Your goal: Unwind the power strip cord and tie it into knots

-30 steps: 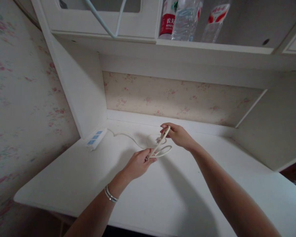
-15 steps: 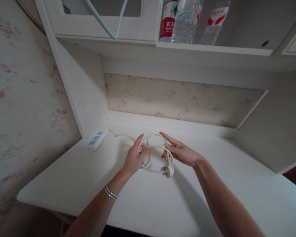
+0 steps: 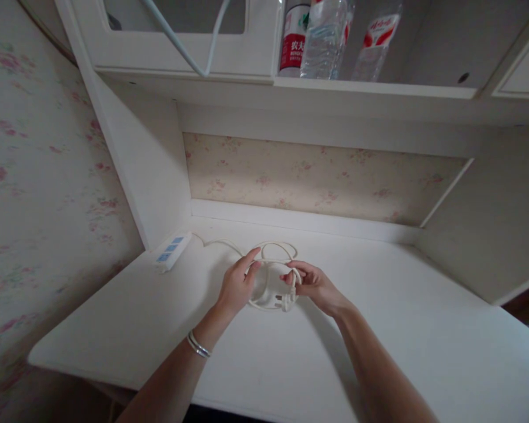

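Note:
A white power cord (image 3: 278,242) lies in loose loops on the white desk (image 3: 229,370). My left hand (image 3: 237,285) is at the left side of the loops, thumb and fingers closed around a strand. Between the thumb and fingers of my right hand (image 3: 320,288) is the cord close to its plug (image 3: 286,302). The plug's metal prongs point left, just below my right fingertips. From the coil the cord runs back and left to a white power strip (image 3: 173,251) with blue socket faces. Parts of the strands are hidden behind my fingers.
Above the desk is a shelf (image 3: 370,88) holding several plastic bottles (image 3: 321,44). A pale blue cable (image 3: 189,56) hangs in front of the cabinet at upper left. Side panels (image 3: 154,158) bound the desk, and flowered wallpaper (image 3: 48,176) covers the left wall.
The upper loops have dropped from between my hands onto the desk. My right hand has moved left and down, bringing the plug slightly left; my left hand stays nearly in place.

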`<move>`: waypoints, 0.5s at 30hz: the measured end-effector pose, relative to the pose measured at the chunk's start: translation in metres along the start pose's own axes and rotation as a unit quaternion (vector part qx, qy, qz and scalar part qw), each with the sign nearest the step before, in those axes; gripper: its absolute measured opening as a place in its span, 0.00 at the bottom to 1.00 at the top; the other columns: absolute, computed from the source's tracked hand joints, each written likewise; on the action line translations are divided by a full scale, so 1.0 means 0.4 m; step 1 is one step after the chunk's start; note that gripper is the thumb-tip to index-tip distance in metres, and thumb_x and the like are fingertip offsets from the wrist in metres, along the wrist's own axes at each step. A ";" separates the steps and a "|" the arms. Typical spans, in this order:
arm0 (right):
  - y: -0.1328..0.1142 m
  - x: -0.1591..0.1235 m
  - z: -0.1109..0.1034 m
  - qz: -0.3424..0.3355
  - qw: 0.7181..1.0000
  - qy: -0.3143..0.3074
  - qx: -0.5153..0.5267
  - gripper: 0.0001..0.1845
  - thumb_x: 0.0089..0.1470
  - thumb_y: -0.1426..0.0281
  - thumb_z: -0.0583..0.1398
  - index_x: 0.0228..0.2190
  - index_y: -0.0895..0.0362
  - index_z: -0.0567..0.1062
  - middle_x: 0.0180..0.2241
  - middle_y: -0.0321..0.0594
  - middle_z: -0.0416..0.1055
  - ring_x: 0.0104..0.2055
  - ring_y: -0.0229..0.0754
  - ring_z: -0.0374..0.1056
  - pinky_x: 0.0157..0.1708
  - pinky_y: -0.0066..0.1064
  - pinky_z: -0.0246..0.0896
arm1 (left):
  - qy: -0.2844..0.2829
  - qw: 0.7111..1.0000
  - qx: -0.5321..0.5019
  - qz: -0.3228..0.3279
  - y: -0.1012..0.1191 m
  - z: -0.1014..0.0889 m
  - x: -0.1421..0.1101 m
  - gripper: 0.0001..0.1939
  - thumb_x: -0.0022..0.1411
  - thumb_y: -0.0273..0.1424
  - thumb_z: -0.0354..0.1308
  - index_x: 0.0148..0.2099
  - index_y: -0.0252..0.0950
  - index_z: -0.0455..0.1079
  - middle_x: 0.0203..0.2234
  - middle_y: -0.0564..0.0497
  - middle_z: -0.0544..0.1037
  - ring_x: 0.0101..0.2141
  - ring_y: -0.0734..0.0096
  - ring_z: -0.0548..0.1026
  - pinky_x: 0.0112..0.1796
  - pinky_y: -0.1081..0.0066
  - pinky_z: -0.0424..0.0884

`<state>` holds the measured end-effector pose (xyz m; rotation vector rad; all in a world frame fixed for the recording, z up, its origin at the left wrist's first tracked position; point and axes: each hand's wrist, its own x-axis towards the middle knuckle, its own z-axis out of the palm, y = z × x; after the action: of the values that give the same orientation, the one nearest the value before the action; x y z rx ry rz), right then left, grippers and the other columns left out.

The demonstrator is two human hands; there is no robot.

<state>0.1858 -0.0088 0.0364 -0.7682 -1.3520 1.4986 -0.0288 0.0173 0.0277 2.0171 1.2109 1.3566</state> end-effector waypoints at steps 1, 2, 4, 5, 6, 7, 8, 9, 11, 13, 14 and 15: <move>0.006 0.000 0.002 -0.006 1.000 0.012 -0.015 0.26 0.36 0.75 0.67 0.42 0.53 0.72 0.31 0.35 0.74 0.35 0.39 0.69 0.36 0.31 0.63 | -0.003 1.000 0.012 0.001 0.001 0.000 0.000 0.22 0.65 0.38 0.44 0.60 0.41 0.59 0.45 0.48 0.74 0.42 0.69 0.73 0.39 0.72 0.71; 0.010 0.001 0.005 -0.015 0.999 0.023 -0.030 0.25 0.37 0.73 0.67 0.41 0.53 0.72 0.30 0.34 0.73 0.34 0.39 0.69 0.35 0.31 0.63 | -0.007 1.000 0.023 -0.001 0.001 0.000 -0.001 0.23 0.65 0.38 0.44 0.61 0.42 0.57 0.45 0.49 0.74 0.41 0.69 0.73 0.39 0.72 0.71; 0.014 0.005 0.009 -0.032 0.997 0.037 -0.067 0.23 0.40 0.71 0.67 0.41 0.53 0.72 0.30 0.35 0.72 0.35 0.39 0.68 0.36 0.31 0.63 | -0.014 0.999 0.043 -0.014 0.001 0.000 -0.001 0.23 0.66 0.39 0.43 0.61 0.43 0.56 0.43 0.49 0.75 0.39 0.69 0.74 0.38 0.72 0.71; 0.015 0.007 0.010 -0.040 0.994 0.040 -0.090 0.22 0.41 0.69 0.66 0.42 0.53 0.72 0.32 0.36 0.72 0.36 0.39 0.68 0.38 0.32 0.63 | -0.014 0.998 0.052 -0.022 0.000 0.000 -0.001 0.22 0.66 0.39 0.43 0.61 0.43 0.57 0.42 0.50 0.76 0.38 0.69 0.75 0.38 0.71 0.71; 0.016 0.010 0.010 -0.049 0.991 0.041 -0.119 0.21 0.43 0.68 0.65 0.43 0.53 0.73 0.34 0.37 0.72 0.38 0.39 0.68 0.39 0.32 0.62 | -0.012 0.998 0.060 -0.032 -0.002 -0.001 -0.001 0.22 0.65 0.39 0.43 0.60 0.43 0.58 0.41 0.50 0.76 0.37 0.69 0.75 0.37 0.71 0.70; 0.017 0.012 0.009 -0.059 0.985 0.042 -0.155 0.20 0.45 0.67 0.64 0.43 0.53 0.73 0.37 0.39 0.72 0.39 0.40 0.67 0.41 0.33 0.62 | -0.010 0.997 0.067 -0.042 -0.005 -0.001 -0.001 0.22 0.65 0.40 0.44 0.59 0.43 0.59 0.40 0.50 0.77 0.37 0.69 0.75 0.37 0.71 0.70; 0.019 0.015 0.007 -0.072 0.978 0.048 -0.192 0.18 0.47 0.66 0.63 0.43 0.53 0.74 0.39 0.40 0.71 0.41 0.40 0.66 0.44 0.35 0.60 | -0.007 0.996 0.073 -0.050 -0.009 -0.002 0.000 0.22 0.65 0.40 0.44 0.59 0.42 0.59 0.39 0.50 0.77 0.36 0.69 0.75 0.37 0.71 0.70; 0.022 0.017 0.004 -0.088 0.968 0.061 -0.228 0.17 0.48 0.66 0.62 0.42 0.52 0.75 0.40 0.40 0.70 0.43 0.40 0.65 0.47 0.36 0.59 | -0.004 0.995 0.078 -0.056 -0.013 -0.002 0.001 0.21 0.65 0.41 0.45 0.58 0.42 0.60 0.38 0.50 0.77 0.35 0.68 0.75 0.36 0.71 0.70; 0.026 0.021 -0.001 -0.116 0.950 0.110 -0.268 0.13 0.49 0.64 0.61 0.39 0.51 0.76 0.42 0.40 0.69 0.46 0.41 0.64 0.51 0.38 0.55 | 0.000 0.994 0.088 -0.059 -0.019 -0.001 0.005 0.21 0.64 0.41 0.45 0.56 0.41 0.62 0.36 0.50 0.78 0.34 0.68 0.75 0.36 0.71 0.69; 0.025 0.023 -0.007 -0.132 0.948 0.172 -0.235 0.11 0.51 0.61 0.60 0.35 0.52 0.77 0.45 0.40 0.67 0.49 0.42 0.62 0.52 0.38 0.55 | 0.003 0.994 0.093 -0.048 -0.023 -0.001 0.009 0.20 0.64 0.41 0.45 0.53 0.40 0.65 0.35 0.49 0.78 0.33 0.69 0.75 0.36 0.71 0.68; 0.021 0.023 -0.012 -0.138 0.951 0.198 -0.192 0.12 0.52 0.59 0.59 0.34 0.53 0.76 0.46 0.40 0.66 0.50 0.42 0.61 0.51 0.38 0.56 | 0.005 0.995 0.091 -0.037 -0.023 -0.001 0.011 0.19 0.64 0.41 0.46 0.51 0.39 0.67 0.36 0.49 0.78 0.34 0.70 0.75 0.36 0.72 0.68; 0.014 0.022 -0.018 -0.145 0.955 0.218 -0.142 0.13 0.53 0.58 0.58 0.33 0.53 0.75 0.45 0.40 0.67 0.50 0.42 0.62 0.51 0.39 0.58 | 0.007 0.996 0.088 -0.024 -0.023 -0.001 0.013 0.18 0.63 0.41 0.46 0.48 0.39 0.68 0.37 0.49 0.78 0.34 0.70 0.74 0.37 0.72 0.68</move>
<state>0.1877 0.0024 0.0308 -0.9663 -1.2829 0.8508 -0.0324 0.0262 0.0240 2.0859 1.4195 1.2823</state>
